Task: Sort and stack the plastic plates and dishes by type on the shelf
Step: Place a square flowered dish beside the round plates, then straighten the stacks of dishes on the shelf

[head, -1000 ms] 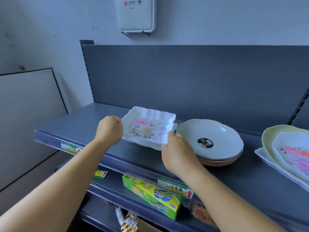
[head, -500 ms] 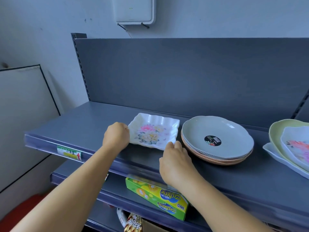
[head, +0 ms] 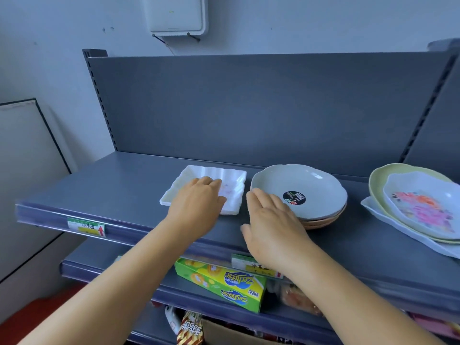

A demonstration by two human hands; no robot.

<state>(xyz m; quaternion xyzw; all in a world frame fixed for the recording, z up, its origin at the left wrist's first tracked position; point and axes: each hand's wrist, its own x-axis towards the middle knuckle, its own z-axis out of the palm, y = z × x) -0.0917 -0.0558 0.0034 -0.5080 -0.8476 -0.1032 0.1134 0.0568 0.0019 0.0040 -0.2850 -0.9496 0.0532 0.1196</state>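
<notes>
A white square floral dish lies flat on the grey shelf. My left hand rests palm down on it, fingers loosely spread, covering most of the flower print. To the right stands a stack of round plates, grey on top with a black sticker, orange-brown ones beneath. My right hand is open, its fingertips touching the stack's left rim. At the far right a blue floral dish sits in a pale green plate on a light blue tray.
The shelf's grey back panel rises behind the dishes. A lower shelf holds a green and yellow box and packaged goods. A white wall box hangs above. A price label is on the shelf's front edge.
The white square dish went from lifted in both hands to lying on the shelf. My left hand moved on top of it; my right hand let go and shifted to the round stack.
</notes>
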